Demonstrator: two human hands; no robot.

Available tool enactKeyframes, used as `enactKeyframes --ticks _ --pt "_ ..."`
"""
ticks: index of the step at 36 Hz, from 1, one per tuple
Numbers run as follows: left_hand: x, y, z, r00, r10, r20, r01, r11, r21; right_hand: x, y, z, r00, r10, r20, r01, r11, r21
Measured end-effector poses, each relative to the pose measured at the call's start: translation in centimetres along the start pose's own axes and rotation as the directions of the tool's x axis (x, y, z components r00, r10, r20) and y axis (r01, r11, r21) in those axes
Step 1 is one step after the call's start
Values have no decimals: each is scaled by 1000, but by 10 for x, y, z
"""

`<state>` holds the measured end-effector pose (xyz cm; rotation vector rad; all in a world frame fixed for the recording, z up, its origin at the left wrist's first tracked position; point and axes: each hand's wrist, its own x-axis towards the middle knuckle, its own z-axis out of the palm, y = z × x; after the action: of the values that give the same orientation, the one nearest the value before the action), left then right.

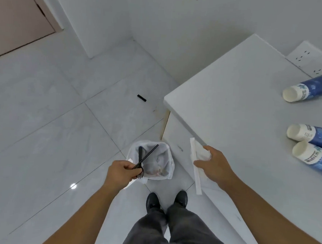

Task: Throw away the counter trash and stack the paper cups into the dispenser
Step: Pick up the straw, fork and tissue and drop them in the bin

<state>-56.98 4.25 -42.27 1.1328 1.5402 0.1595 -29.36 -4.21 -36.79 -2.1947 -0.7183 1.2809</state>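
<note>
My left hand [124,171] is shut on black plastic cutlery [143,158], a fork and a thin stick, held over a small bin lined with a white bag [168,155] on the floor. The bin has crumpled trash inside. My right hand [213,166] is closed on a crumpled white napkin [204,154] and a long white paper wrapper [196,168], at the near corner of the white counter [232,107]. Three blue and white paper cups lie on their sides on the counter at right: one at the back [307,88], two nearer [308,134] [315,158].
A small black object [141,98] lies on the white tiled floor beyond the bin. A power strip [309,57] sits at the counter's far edge. My shoes [167,200] stand just behind the bin. A door [18,15] is at far left.
</note>
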Motion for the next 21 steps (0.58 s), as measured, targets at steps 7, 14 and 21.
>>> enactKeyframes --ticks 7,14,21 --pt "26 -42 -3 988 -148 -46 145 988 -52 41 -3 46 993 5 119 7 995 -104" --pt "58 -80 13 964 -258 -70 251 963 -97 88 19 89 972 128 197 -96 982 -163" --pt "96 -120 41 939 -339 -51 333 937 -108 134 58 123 959 184 216 -123 955 -269"
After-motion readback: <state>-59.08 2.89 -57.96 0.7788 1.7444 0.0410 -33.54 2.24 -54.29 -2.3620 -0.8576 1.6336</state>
